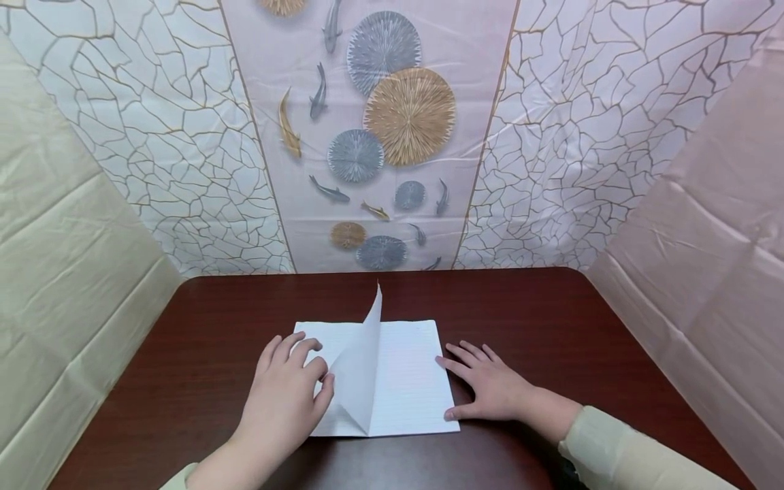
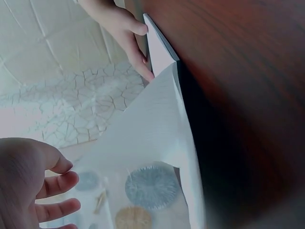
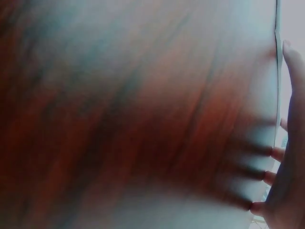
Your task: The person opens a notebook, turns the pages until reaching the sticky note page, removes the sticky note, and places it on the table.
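An open notebook with ruled pages lies on the table. One thin leaf stands up from its middle fold, leaning over the left page. The left hand is over the left page, beside the raised leaf, with its fingers loosely bent. In the left wrist view, nothing shows between the thumb and fingers of this left hand, and the leaf is just past the fingertips. The right hand rests at the notebook's right edge with fingers spread, thumb and a fingertip touching the page edge.
The dark reddish-brown table has rounded far corners. Behind it hangs a patterned cloth with fish and round shapes. Plain creased cloth stands along the left side and the right side.
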`<state>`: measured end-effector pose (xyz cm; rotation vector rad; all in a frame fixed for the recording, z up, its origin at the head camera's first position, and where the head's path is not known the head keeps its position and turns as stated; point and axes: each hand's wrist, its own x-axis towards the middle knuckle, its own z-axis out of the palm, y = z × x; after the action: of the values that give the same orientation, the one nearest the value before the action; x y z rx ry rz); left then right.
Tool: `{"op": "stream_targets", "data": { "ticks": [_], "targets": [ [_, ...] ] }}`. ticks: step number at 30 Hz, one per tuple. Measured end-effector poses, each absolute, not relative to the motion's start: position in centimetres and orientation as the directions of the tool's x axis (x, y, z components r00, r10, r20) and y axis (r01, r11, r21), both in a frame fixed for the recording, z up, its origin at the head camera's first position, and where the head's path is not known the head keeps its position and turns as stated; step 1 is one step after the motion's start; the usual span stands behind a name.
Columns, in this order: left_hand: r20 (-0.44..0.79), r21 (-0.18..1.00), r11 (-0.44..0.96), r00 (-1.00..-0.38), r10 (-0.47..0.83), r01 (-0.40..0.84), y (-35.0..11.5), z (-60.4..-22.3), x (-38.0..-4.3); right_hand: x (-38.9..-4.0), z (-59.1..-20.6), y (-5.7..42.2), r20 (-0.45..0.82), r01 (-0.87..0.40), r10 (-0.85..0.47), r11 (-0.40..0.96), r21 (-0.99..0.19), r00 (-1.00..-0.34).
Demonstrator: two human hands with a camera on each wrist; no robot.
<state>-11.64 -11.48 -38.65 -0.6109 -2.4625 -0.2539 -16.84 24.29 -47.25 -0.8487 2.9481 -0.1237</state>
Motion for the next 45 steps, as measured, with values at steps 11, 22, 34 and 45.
{"op": "stream_targets", "data": {
  "ticks": [11,22,34,45],
  "targets": [
    [0.587,0.047,0.907,-0.746,0.314,0.419,-13.3,-39.6,-10.6,-16.8,-47.3,24.3,-0.055,-0.52,-0.528,0.847,-0.11,-0.848],
    [0.563,0.056,0.929,-0.78,0.273,0.365,-14.9,-40.0,-10.2,-16.9,-47.2,24.3,-0.046,-0.515,-0.521,0.851,-0.102,-0.852],
    [0.394,0.054,0.962,-0.891,0.226,0.268,-15.4,-40.3,-9.8,-17.1,-47.3,24.3,-0.063,-0.511,-0.519,0.853,-0.105,-0.853],
    [0.28,0.018,0.969,-0.932,0.232,0.246,-15.7,-41.3,-9.7,-17.1,-47.0,24.3,-0.091,-0.505,-0.515,0.855,-0.114,-0.852]
  ]
}}
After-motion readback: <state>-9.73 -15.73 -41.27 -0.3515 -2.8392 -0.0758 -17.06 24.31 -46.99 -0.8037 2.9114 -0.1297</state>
